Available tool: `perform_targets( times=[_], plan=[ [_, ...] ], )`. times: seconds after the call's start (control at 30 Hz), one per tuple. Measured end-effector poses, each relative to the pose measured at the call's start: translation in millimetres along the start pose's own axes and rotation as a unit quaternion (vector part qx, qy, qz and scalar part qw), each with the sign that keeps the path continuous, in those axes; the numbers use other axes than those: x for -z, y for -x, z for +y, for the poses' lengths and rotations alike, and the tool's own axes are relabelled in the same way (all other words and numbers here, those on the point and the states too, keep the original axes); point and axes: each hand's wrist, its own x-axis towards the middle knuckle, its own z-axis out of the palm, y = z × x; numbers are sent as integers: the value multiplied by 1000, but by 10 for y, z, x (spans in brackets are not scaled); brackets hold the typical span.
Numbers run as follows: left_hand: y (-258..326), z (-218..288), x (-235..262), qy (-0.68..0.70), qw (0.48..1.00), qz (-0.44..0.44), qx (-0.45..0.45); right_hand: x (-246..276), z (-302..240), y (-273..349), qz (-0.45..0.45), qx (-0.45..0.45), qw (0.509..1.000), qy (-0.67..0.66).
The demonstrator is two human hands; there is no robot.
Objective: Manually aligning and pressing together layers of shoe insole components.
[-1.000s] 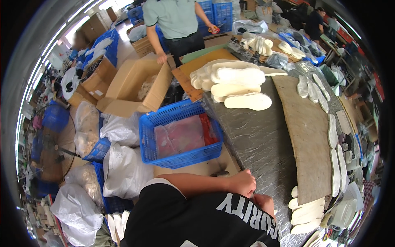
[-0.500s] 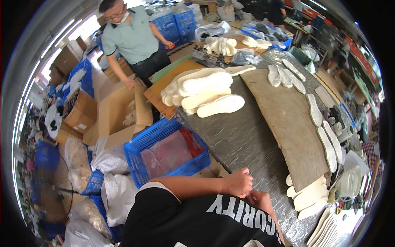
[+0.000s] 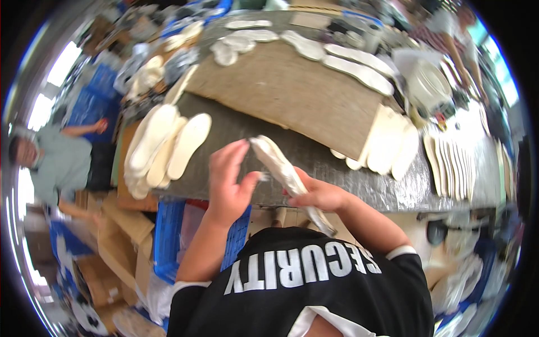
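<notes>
Compared with the earlier views, where both hands rest low against the near edge of the table holding nothing that shows, the hands are now raised in front of the chest with work between them. The right hand (image 3: 320, 196) is closed around a pale, worn-looking insole (image 3: 286, 177), gripping it near its middle so that it slants from upper left down toward the person's black shirt (image 3: 303, 281). The left hand (image 3: 230, 180) is open, fingers spread and lifted, its thumb just beside the insole's upper end; whether it touches is hard to tell. The insole is off the table, held above the near edge of the grey worktable (image 3: 247, 129).

The head has also swung: the blue crate (image 3: 171, 241) now sits below the near edge at the left, and the other person in a pale green shirt (image 3: 62, 163) has shifted to the far left of the view.

A stack of cream insoles (image 3: 163, 149) lies on the table's left end, another fan of cream insoles (image 3: 387, 143) sits toward the right, and a brown board (image 3: 292, 92) covers the middle, with single insoles along its far edge.

By this reading, one piece has just been picked up for handling, and the open left hand is placed to join the hold.
</notes>
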Motion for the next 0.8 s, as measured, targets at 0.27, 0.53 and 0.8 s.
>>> perform_targets(
  times=[0.27,0.53,0.8],
  plan=[
    [-109,302,-124,-84,987,-101,-89,-35,43,10,56,38,996,63],
    [-320,340,-82,-91,956,-257,-111,-31,11,121,39,-30,993,110],
    [-273,208,-8,-31,965,-254,-49,-32,-39,134,13,10,995,93]
  ],
)
